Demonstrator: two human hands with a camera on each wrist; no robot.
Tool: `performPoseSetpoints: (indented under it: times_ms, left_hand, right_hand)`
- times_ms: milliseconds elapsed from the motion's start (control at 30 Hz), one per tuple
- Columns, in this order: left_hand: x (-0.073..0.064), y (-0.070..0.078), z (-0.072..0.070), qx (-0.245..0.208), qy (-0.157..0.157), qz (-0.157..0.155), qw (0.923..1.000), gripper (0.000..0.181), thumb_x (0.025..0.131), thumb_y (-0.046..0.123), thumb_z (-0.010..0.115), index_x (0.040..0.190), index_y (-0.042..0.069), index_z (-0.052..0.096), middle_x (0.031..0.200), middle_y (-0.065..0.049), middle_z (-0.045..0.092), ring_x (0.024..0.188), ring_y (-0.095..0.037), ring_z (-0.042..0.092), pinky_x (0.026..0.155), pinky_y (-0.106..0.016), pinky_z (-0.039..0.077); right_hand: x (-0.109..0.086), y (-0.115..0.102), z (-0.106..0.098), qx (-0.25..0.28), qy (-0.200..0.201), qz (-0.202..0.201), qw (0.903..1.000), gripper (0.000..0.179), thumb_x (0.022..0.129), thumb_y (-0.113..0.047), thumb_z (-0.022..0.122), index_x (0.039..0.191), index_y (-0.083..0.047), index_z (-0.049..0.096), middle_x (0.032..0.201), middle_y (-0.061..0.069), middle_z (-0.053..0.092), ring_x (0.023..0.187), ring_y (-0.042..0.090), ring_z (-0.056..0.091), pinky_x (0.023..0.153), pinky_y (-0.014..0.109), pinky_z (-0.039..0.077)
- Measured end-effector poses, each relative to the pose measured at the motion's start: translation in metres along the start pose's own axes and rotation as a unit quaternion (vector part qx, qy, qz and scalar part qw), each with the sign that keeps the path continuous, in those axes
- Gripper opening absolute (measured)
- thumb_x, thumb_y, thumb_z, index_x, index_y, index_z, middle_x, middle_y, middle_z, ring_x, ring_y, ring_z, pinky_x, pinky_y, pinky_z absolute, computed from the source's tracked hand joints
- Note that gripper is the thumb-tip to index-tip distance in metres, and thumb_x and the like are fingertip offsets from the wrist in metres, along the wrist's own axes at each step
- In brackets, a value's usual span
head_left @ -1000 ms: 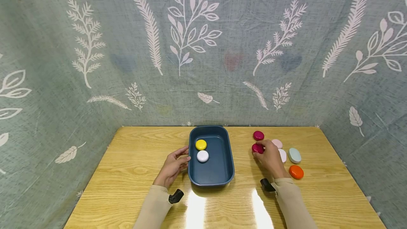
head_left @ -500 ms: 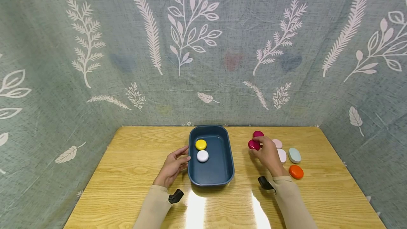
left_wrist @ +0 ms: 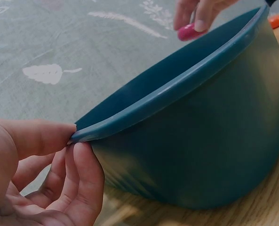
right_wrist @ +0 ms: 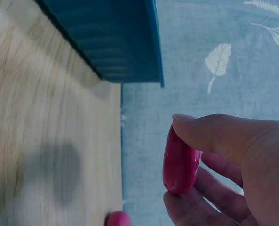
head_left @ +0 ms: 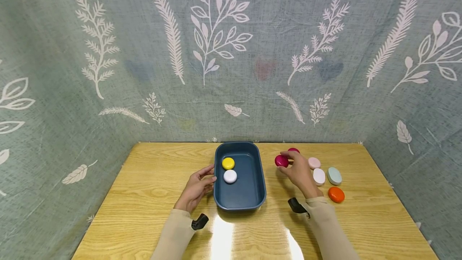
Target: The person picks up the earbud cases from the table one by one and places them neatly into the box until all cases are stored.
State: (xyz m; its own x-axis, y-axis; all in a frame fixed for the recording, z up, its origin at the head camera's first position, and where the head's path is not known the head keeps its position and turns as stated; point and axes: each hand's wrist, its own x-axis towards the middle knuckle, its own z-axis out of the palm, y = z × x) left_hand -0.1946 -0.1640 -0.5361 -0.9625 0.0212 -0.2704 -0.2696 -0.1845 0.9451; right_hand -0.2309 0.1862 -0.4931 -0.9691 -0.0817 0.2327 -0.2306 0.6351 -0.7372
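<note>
My right hand (head_left: 301, 173) pinches a glossy, rounded crimson disc (head_left: 281, 161) between thumb and fingertips. In the right wrist view this disc (right_wrist: 180, 162) is held up on its edge, above the tabletop. A deep dark-blue plastic tub (head_left: 241, 204) stands left of it on the table. My left hand (head_left: 196, 187) holds the tub's left side; in the left wrist view the fingers of that hand (left_wrist: 50, 169) pinch its rim from above and below. Inside the tub lie a yellow disc (head_left: 228, 163) and a white disc (head_left: 230, 176).
Behind my right hand lies a second crimson disc (head_left: 294, 150), partly covered. To the right are a pale pink disc (head_left: 314, 163), a whitish piece (head_left: 319, 176), a pale green oval (head_left: 334, 176) and an orange disc (head_left: 336, 194). A patterned cloth (head_left: 231, 111) hangs behind the wooden table (head_left: 162, 163).
My right hand has lifted the crimson disc and carried it left, toward the tub. My left hand and the tub have stayed put.
</note>
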Motion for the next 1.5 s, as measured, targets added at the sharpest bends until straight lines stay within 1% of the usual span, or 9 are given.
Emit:
performPoseSetpoints:
  times_ms: [233, 400, 567, 733, 967, 1267, 1367, 1500]
  left_hand:
    - [-0.001, 0.001, 0.001, 0.002, -0.001, 0.003, 1.0000, 0.055, 0.100, -0.006, 0.065, 0.153, -0.001, 0.053, 0.124, -0.013, 0.055, 0.081, -0.009, 0.060, 0.068, -0.022, 0.054]
    - [0.001, 0.001, 0.000, 0.002, 0.002, 0.000, 1.0000, 0.055, 0.099, -0.006, 0.065, 0.153, 0.000, 0.054, 0.125, -0.014, 0.056, 0.082, -0.011, 0.059, 0.068, -0.022, 0.054]
    - [0.002, 0.000, 0.000, 0.003, 0.004, -0.002, 1.0000, 0.054, 0.100, -0.007, 0.065, 0.152, 0.000, 0.055, 0.125, -0.014, 0.057, 0.083, -0.012, 0.060, 0.068, -0.023, 0.055]
    - [0.000, 0.001, 0.001, 0.006, 0.005, -0.003, 1.0000, 0.054, 0.100, -0.006, 0.065, 0.153, 0.001, 0.054, 0.126, -0.014, 0.057, 0.083, -0.012, 0.060, 0.069, -0.023, 0.055]
    - [-0.001, 0.002, 0.001, 0.007, 0.000, -0.001, 1.0000, 0.055, 0.100, -0.006, 0.065, 0.153, 0.000, 0.053, 0.125, -0.014, 0.057, 0.082, -0.011, 0.061, 0.069, -0.023, 0.055]
    - [0.000, 0.002, 0.002, 0.008, -0.003, -0.001, 1.0000, 0.055, 0.100, -0.006, 0.065, 0.154, 0.000, 0.053, 0.126, -0.014, 0.057, 0.084, -0.012, 0.060, 0.070, -0.024, 0.055]
    - [0.000, 0.002, 0.002, 0.010, -0.003, -0.002, 0.9999, 0.055, 0.100, -0.006, 0.064, 0.154, 0.000, 0.053, 0.128, -0.015, 0.056, 0.084, -0.012, 0.060, 0.070, -0.024, 0.055]
    - [0.000, 0.001, 0.002, 0.009, -0.002, -0.003, 1.0000, 0.055, 0.101, -0.006, 0.064, 0.154, 0.000, 0.053, 0.129, -0.016, 0.055, 0.084, -0.012, 0.060, 0.070, -0.024, 0.055]
  right_hand:
    - [0.002, -0.009, 0.003, 0.022, -0.005, -0.017, 0.9996, 0.051, 0.082, 0.009, 0.085, 0.129, 0.012, 0.067, 0.122, 0.029, 0.068, 0.115, 0.047, 0.067, 0.096, 0.056, 0.058]
    - [0.004, -0.016, 0.009, 0.040, -0.005, -0.024, 0.9989, 0.049, 0.080, 0.010, 0.086, 0.126, 0.012, 0.068, 0.122, 0.029, 0.068, 0.113, 0.046, 0.068, 0.096, 0.055, 0.059]
    - [0.005, -0.025, 0.015, 0.041, -0.009, -0.030, 0.9987, 0.047, 0.079, 0.010, 0.086, 0.123, 0.012, 0.070, 0.121, 0.029, 0.069, 0.113, 0.046, 0.068, 0.095, 0.055, 0.059]
    - [0.005, -0.031, 0.023, 0.053, -0.012, -0.044, 0.9976, 0.044, 0.079, 0.011, 0.086, 0.120, 0.013, 0.071, 0.118, 0.028, 0.070, 0.111, 0.045, 0.068, 0.093, 0.054, 0.060]
    - [0.007, -0.042, 0.032, 0.071, -0.025, -0.040, 0.9964, 0.044, 0.078, 0.010, 0.087, 0.119, 0.010, 0.073, 0.118, 0.025, 0.071, 0.112, 0.041, 0.067, 0.095, 0.053, 0.059]
    - [0.007, -0.052, 0.042, 0.076, -0.039, -0.041, 0.9955, 0.045, 0.080, 0.007, 0.088, 0.122, 0.008, 0.073, 0.119, 0.022, 0.070, 0.110, 0.038, 0.067, 0.096, 0.052, 0.059]
    - [0.006, -0.056, 0.046, 0.068, -0.043, -0.048, 0.9956, 0.044, 0.080, 0.006, 0.089, 0.121, 0.007, 0.074, 0.118, 0.020, 0.070, 0.108, 0.036, 0.067, 0.094, 0.052, 0.060]
    - [0.006, -0.060, 0.052, 0.054, -0.050, -0.057, 0.9957, 0.041, 0.079, 0.004, 0.090, 0.118, 0.004, 0.075, 0.116, 0.018, 0.071, 0.104, 0.032, 0.068, 0.092, 0.049, 0.061]
